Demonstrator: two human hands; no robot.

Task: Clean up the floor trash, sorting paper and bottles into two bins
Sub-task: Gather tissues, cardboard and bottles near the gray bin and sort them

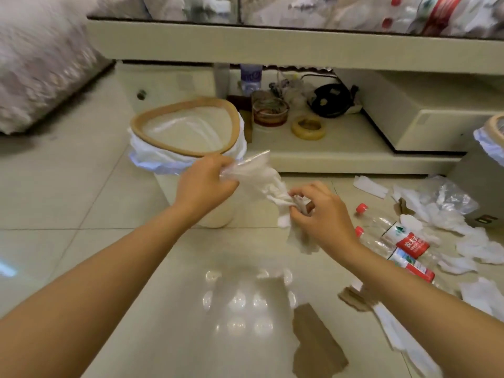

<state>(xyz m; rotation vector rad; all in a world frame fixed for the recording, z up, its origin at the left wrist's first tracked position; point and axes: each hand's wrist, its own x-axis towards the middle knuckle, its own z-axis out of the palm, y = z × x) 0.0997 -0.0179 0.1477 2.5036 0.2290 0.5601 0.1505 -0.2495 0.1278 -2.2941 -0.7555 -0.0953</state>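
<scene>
A white bin (188, 132) with a tan rim and a white liner stands on the floor ahead. Just in front of it, my left hand (204, 184) pinches a clear plastic wrapper (246, 166) joined to crumpled white tissue paper (268, 188). My right hand (317, 211) grips the other end of that tissue, with more paper hanging below it. Two crushed clear bottles (401, 241) with red caps and red labels lie on the floor to the right. A second bin (491, 140) shows at the right edge.
White tissues (474, 241), a clear plastic bag (447, 197) and brown cardboard scraps (313, 342) litter the tiles at right and front. A low cream shelf (327, 154) behind holds a glass ashtray, a tape roll (308, 128) and cables. A fluffy rug (41, 64) lies at far left.
</scene>
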